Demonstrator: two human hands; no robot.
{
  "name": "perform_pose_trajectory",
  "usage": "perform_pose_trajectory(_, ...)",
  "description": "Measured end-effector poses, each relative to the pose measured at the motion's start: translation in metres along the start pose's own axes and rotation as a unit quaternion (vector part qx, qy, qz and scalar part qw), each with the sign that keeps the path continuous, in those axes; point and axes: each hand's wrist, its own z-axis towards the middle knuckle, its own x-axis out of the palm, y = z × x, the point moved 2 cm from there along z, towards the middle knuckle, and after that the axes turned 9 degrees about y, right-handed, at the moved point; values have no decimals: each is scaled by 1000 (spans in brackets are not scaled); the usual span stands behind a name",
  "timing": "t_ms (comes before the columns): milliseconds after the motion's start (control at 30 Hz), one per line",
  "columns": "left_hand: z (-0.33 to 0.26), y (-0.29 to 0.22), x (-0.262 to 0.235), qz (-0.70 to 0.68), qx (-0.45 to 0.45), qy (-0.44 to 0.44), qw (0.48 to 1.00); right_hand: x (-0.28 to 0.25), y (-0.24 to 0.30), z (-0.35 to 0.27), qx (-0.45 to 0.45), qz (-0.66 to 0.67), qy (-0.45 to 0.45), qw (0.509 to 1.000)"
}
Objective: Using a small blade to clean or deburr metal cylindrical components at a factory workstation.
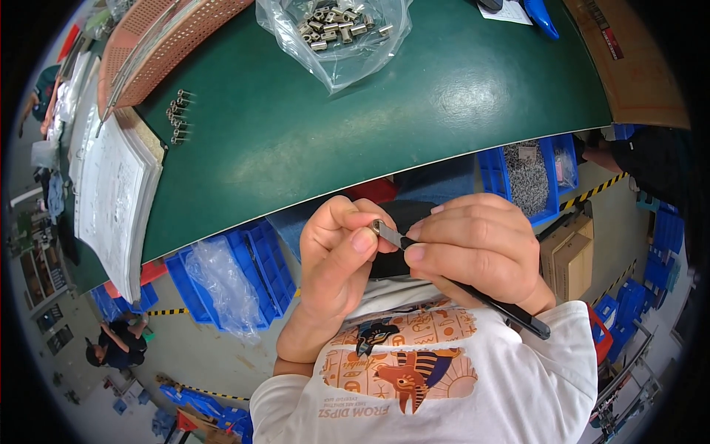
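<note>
My left hand (333, 259) pinches a small shiny metal cylindrical part (376, 226) between thumb and forefinger, just past the table's near edge. A utility knife (510, 312) with a black handle is gripped in my right hand (477, 248). Its short blade (390, 236) points left and meets the metal part; the exact contact is too small to make out. On the table ahead, an opened clear plastic bag (344, 70) holds several similar metal cylinders (346, 31). Further left, several small metal parts with thin pins (178, 115) lie in a cluster.
The green tabletop (296, 148) spans the view, with a pink perforated basket (159, 63) and a stack of papers (115, 196) at left. A blue-handled tool (541, 18) lies far right, near a cardboard box (632, 66). Blue bins (274, 270) stand below the edge.
</note>
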Motion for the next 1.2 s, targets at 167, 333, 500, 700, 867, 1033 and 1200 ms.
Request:
perform_pose_trajectory(167, 0, 0, 0, 13, 6, -3, 1000, 0, -2, 0, -2, 1, 0, 1000)
perform_pose_trajectory(333, 1, 0, 1, 12, 7, 0, 1000, -5, 0, -4, 41, 16, 55, 998)
perform_pose_trajectory(500, 2, 0, 1, 14, 12, 5, 1000, -6, -1, -4, 44, 32, 48, 997)
perform_pose_trajectory(700, 2, 0, 1, 17, 9, 2, 1000, -1, -2, 1, 0, 14, -10, 1000)
perform_pose_trajectory(867, 2, 1, 2, 6, 11, 2, 1000, -1, -2, 0, 0, 10, -8, 1000)
perform_pose_trajectory(1033, 2, 1, 0, 22, 17, -4, 1000, 0, -4, -1, -2, 7, -6, 1000)
perform_pose_trajectory(1200, 1, 1, 1, 33, 24, -12, 999, 0, -2, -1, -32, -90, 18, 995)
